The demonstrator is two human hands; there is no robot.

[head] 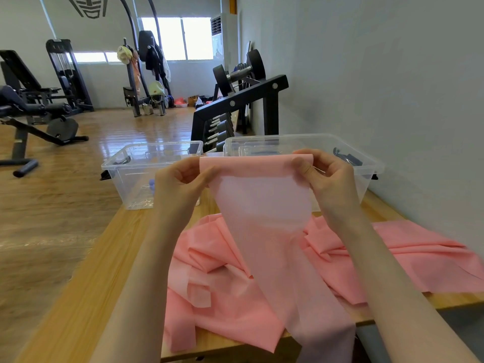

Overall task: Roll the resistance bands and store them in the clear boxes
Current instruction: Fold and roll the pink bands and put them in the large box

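Resistance bands, pink and thin, lie heaped on the worktop toward its near edge, one strip lifted above the pile. In the head view the left hand pinches the strip's top left corner and the right hand pinches its top right corner, where the end is folded over. Two clear boxes stand at the far edge. I judge the band light, limp and slightly tacky, prone to skewing; holding both corners of the end should keep the roll straight.
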